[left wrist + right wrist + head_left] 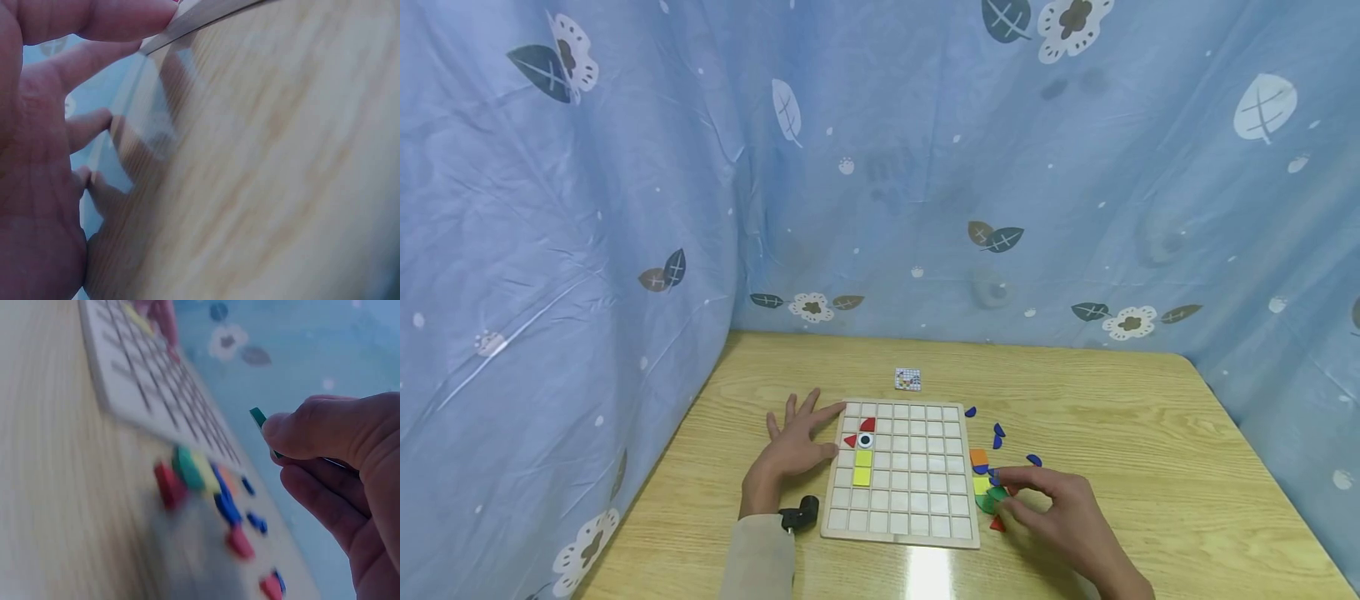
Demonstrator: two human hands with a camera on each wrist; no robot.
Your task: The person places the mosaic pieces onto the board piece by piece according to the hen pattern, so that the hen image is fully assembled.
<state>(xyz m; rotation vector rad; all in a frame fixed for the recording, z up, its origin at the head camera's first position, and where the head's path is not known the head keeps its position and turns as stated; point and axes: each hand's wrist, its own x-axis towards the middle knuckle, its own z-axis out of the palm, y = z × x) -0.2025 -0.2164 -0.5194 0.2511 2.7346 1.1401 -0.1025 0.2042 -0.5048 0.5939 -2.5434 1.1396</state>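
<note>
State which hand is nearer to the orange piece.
Right. The right hand is just right of the orange piece, pinching a green piece; the left hand is across the board, touching its left edge.

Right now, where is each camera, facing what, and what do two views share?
Head: on the head, facing forward, down at the board; left hand and right hand show.
Left wrist: on that wrist, facing the table; left hand shows.
Right wrist: on that wrist, facing the right hand pinching a green piece.
Head and right wrist share the board.
</note>
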